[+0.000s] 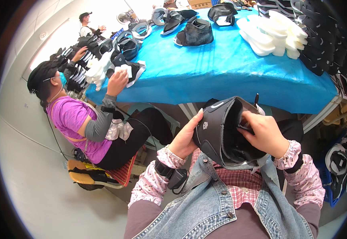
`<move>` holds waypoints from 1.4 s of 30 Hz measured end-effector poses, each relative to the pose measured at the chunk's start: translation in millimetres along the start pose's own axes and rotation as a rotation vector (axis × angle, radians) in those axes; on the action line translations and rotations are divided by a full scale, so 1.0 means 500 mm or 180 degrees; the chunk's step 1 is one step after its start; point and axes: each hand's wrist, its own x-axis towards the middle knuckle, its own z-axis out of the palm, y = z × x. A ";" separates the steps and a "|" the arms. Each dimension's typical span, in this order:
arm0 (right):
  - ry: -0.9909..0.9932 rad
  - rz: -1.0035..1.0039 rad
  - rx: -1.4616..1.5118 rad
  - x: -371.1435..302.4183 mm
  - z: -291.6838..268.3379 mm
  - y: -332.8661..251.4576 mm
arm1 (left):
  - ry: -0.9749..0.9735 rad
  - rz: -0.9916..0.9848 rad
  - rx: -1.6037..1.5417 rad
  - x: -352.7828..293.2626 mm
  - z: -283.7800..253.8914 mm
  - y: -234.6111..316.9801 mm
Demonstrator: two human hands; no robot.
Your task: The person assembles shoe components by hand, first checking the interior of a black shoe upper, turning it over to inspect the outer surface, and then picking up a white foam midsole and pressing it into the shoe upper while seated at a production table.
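Observation:
Over my lap I hold a black shoe upper (212, 137) with a grey-edged opening turned toward me. My left hand (186, 137) is closed round its outer left side, thumb on top. The curled fingers of my right hand (266, 133) reach into the opening, against the dark lining. They seem pinched on a small dark thing, too hidden to name. A thin dark tip pokes up behind the upper, beyond my right hand.
A blue-covered table (237, 75) stands ahead, bearing more shoe uppers (195, 32) and white foot forms (275, 34). Black uppers are stacked at the right (325, 40). A masked co-worker (75, 115) sits at left, handling an upper. A blue crate (333, 195) holds shoe parts at right.

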 end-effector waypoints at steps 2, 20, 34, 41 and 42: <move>0.0043 -0.0694 -0.0158 -0.006 0.000 -0.004 | -0.0132 -0.0279 0.0064 0.003 -0.041 -0.027; -0.0864 -0.0050 -0.0652 -0.048 0.079 -0.021 | -0.0970 0.1018 0.5716 0.076 -0.015 -0.008; -0.1127 -0.1122 -0.0381 -0.094 0.055 0.019 | -0.1041 -0.0099 0.5152 0.117 -0.077 0.016; -0.0714 0.0109 0.0264 -0.034 0.045 0.023 | -0.1019 -0.0429 0.4821 0.133 -0.124 0.027; -0.0608 0.0254 0.0334 -0.017 0.048 0.021 | -0.1008 -0.0260 0.4728 0.132 -0.129 0.025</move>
